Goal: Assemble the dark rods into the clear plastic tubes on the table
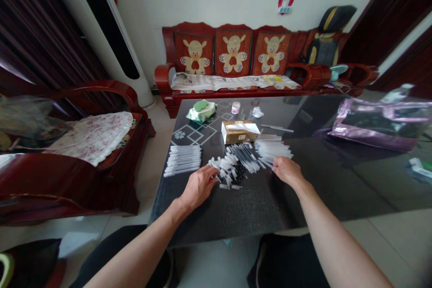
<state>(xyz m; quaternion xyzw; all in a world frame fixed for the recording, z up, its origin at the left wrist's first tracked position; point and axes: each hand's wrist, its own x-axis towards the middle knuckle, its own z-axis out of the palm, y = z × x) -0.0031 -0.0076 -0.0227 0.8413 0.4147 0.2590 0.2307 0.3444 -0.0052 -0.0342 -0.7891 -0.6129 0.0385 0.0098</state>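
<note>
My left hand (199, 186) is at the left side of a heap of small white pen caps (228, 164), its fingers pinched on a cap at the edge. Small black pieces (240, 174) lie mixed in on the heap's right. My right hand (286, 170) has its fingers closed at the near end of a stack of white pen barrels (273, 147); the fingertips partly hide the barrel there. Between the hands lies a bundle of thin dark-filled refills (245, 156). A neat row of white pens (183, 159) with dark ends lies left of the caps.
On the dark glossy table (219, 216) stand a gold tissue box (240, 135), a green wipes pack (201, 111) and a small white jar (235, 107). A crumpled tissue (258, 112) and a pink-edged clear bag (374, 121) lie farther off. A wooden sofa (162, 76) stands behind.
</note>
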